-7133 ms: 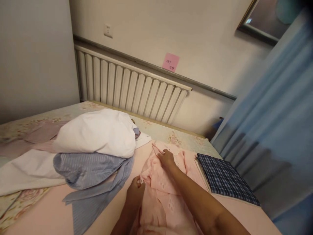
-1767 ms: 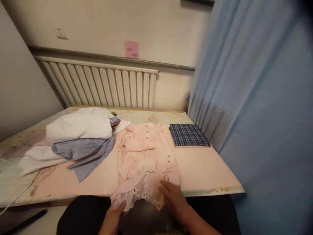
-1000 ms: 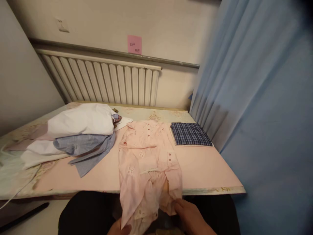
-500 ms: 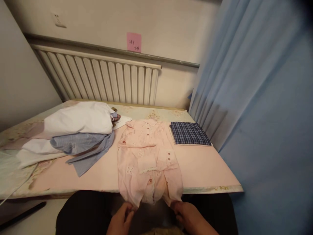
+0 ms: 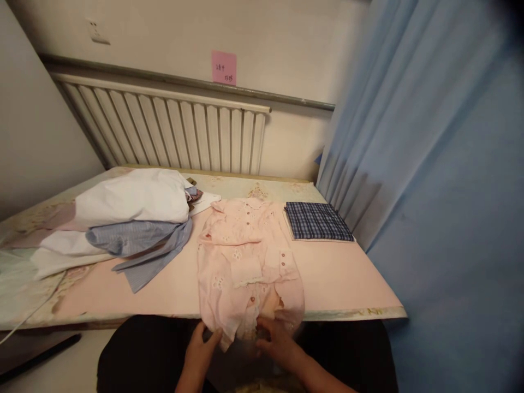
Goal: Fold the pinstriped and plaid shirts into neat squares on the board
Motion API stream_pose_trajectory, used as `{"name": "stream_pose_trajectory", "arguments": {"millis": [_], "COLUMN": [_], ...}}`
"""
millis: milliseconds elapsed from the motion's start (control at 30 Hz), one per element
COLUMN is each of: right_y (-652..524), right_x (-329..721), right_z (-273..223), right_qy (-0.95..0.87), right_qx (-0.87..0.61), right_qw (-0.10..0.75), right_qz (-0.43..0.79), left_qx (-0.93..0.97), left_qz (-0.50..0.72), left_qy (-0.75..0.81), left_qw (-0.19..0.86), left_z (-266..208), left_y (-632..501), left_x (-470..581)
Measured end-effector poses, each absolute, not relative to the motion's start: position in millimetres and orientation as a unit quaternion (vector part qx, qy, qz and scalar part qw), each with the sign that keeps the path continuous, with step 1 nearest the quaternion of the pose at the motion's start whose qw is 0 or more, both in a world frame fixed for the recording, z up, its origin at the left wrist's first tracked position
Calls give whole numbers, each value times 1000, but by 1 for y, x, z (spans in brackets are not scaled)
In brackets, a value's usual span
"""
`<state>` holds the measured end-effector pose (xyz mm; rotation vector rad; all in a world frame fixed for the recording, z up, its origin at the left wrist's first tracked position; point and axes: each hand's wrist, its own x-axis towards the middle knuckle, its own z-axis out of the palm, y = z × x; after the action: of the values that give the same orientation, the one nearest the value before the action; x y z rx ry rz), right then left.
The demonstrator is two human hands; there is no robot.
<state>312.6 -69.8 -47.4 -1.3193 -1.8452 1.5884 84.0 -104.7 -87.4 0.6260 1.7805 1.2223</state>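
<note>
A pale pink long-sleeved blouse (image 5: 245,251) lies on the table, buttons up, with its sleeves folded across the front. Its lower hem hangs over the near table edge. At the hem's left corner my left hand (image 5: 200,349) is open, thumb and forefinger apart, the thumb touching the cloth. My right hand (image 5: 280,344) reaches in to the middle of the hem by the button placket. Its forefinger touches the fabric and its thumb stands apart from it, so the hand looks open.
A navy plaid folded cloth (image 5: 317,221) lies at the right. Piled at the left are white garments (image 5: 135,196) and a blue striped garment (image 5: 135,237). A blue curtain (image 5: 429,191) borders the right side; a radiator (image 5: 176,128) stands behind the table (image 5: 344,284).
Both hands have let go of the hem's lower corners. My right hand has moved left to the middle of the hem; my left hand has shifted slightly up. The hem's right side has dropped.
</note>
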Motion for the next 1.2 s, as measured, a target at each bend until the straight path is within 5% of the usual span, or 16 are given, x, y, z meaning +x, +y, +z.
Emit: {"name": "stream_pose_trajectory", "arguments": {"millis": [200,333,500,733,900,1200], "right_y": [-85,-91,-87,-88,-93,-75], "right_x": [291,287,291,338,377,365], "right_z": [-22,-3,-11,-86,-114,-114], "right_qy": [-632,-716,-798,-547,-342,-385], "right_qx": [-382,-398,-375,-579,-681,-650], "right_qw": [181,157,190,200,297,308], "right_qz": [649,552,433,571,575,578], "left_qx": [156,85,54,39,46,40], "left_qz": [565,566,554,553,547,546], "left_qy": [509,464,440,427,431,448], "left_qw": [630,676,704,714,716,707], "left_z": [-68,-68,-65,-64,-68,-74], "left_y": [-112,-117,-117,-116,-116,-115], "left_x": [100,99,97,98,97,98]}}
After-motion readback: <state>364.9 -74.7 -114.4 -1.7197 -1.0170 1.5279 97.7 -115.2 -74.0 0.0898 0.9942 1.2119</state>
